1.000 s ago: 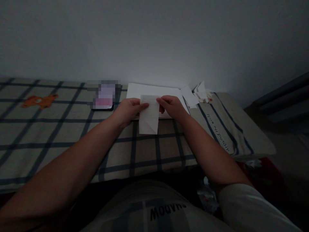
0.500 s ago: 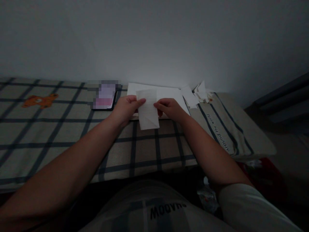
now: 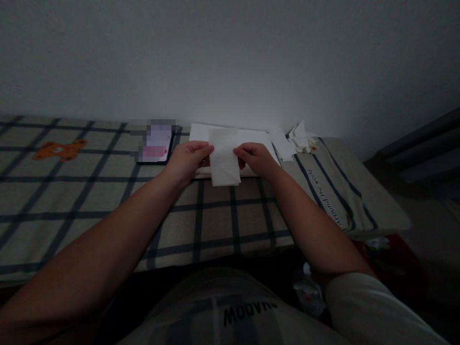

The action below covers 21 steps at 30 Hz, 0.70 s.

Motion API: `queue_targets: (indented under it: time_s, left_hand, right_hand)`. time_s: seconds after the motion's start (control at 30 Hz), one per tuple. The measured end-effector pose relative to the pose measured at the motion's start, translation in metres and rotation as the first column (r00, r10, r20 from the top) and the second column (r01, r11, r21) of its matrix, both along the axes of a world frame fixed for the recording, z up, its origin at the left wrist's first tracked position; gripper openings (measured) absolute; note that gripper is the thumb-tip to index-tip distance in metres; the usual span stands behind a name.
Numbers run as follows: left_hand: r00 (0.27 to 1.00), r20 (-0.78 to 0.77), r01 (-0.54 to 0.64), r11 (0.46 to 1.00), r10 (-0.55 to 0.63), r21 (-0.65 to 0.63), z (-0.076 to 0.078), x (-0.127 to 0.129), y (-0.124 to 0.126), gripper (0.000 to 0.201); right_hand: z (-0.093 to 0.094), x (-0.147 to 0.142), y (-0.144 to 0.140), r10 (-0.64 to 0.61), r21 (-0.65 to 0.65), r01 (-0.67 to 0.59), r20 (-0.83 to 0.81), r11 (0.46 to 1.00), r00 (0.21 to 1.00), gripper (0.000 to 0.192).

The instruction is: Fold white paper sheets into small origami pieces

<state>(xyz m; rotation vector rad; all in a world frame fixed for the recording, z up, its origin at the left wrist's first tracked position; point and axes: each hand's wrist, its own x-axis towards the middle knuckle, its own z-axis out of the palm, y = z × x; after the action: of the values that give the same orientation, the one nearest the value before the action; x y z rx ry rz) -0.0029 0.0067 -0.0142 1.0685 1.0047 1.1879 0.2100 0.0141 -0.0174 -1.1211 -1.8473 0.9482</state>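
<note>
Folded paper pinched between two hands

The person's two hands meet over the middle of the desk (image 3: 215,223), which wears a checked cloth. Between them is a narrow folded sheet of paper (image 3: 224,155), pale and faintly ruled. The left hand (image 3: 189,160) grips it by the left edge, thumb on top and fingers curled behind. The right hand (image 3: 253,155) pinches the opposite edge the same way, so the hands stand only the paper's width apart. A slanting crease crosses the sheet's lower end, and the layers part slightly at the lower right corner. From where I stand I can't tell whether the sheet's lower end touches anything.

Directly beneath and beyond the hands lies a stack of white paper (image 3: 253,137), reaching out on both sides of the folded sheet. Just past the right hand, a loose white slip (image 3: 282,143) lies against the stack's right side, and beside it sits a small heap of folded papers (image 3: 298,139). Nearer the right forearm, the cloth carries the lettering "around the world" (image 3: 325,199).

To the left of the left hand lies a phone (image 3: 163,153), its screen mostly blurred out. Well beyond that, farther left, is an orange bear shape (image 3: 61,151). A plain wall (image 3: 230,62) rises behind everything.
</note>
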Motion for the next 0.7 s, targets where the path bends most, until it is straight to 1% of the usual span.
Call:
queue_targets:
  time_s: [0.07, 0.17, 0.27, 0.37, 0.53, 0.7]
  left_hand:
    - [1.0, -0.024, -0.013, 1.0, 0.013, 0.014, 0.0005, 0.0014, -0.0011, 0.003]
    - [1.0, -0.025, -0.004, 0.999, 0.005, 0.032, 0.0006, 0.0009, -0.0013, 0.007]
    - [0.999, -0.026, 0.037, 0.999, -0.037, 0.0, -0.0004, -0.0007, 0.0003, 0.01]
    - [0.997, -0.04, 0.062, 0.998, -0.063, -0.023, -0.0013, -0.0006, 0.0011, 0.008]
    - [0.998, -0.044, 0.036, 0.999, -0.037, -0.021, -0.0001, 0.0009, -0.0013, 0.007]
    - [0.998, -0.045, 0.042, 0.999, -0.043, -0.016, -0.0011, -0.0006, -0.0003, 0.009]
  right_hand:
    - [0.0001, -0.0003, -0.0002, 0.008, 0.02, -0.008, 0.007, 1.0, 1.0, 0.038]
    - [0.0007, 0.0005, -0.0003, -0.007, 0.057, 0.005, 0.035, 0.998, 0.999, 0.038]
    - [0.0015, 0.0027, 0.0, -0.037, 0.086, 0.032, 0.062, 0.996, 0.997, 0.038]
    - [0.0025, 0.0043, 0.0006, -0.059, 0.11, 0.051, 0.073, 0.993, 0.996, 0.039]
    - [0.0046, 0.0024, -0.0002, -0.074, 0.092, 0.066, 0.081, 0.994, 0.994, 0.037]
    - [0.0064, 0.0012, -0.0024, -0.107, 0.095, 0.097, 0.106, 0.991, 0.989, 0.037]
